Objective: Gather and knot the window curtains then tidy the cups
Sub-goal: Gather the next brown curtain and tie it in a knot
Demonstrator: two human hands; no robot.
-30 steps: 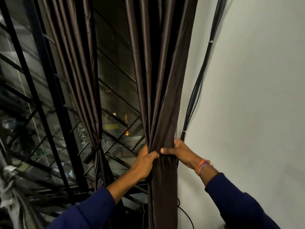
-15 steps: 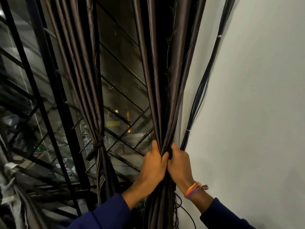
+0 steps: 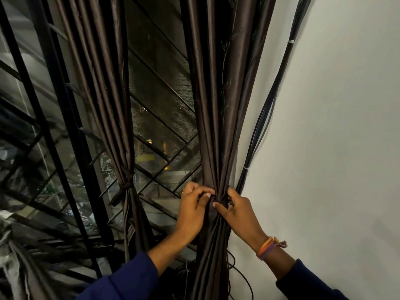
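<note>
Cables (image 3: pixel 263 118) beside right curtain (image 3: pixel 218 126); left hand (image 3: pixel 192 210), right hand (image 3: pixel 240 213) grip pinching gathered folds.

Home room at night, curtained window (image 3: pixel 155 100), iron grille (image 3: pixel 65 148), white wall (image 3: pixel 335 126)

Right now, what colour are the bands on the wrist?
Orange and purple wristbands on the right wrist, seen best in the head view.
</note>
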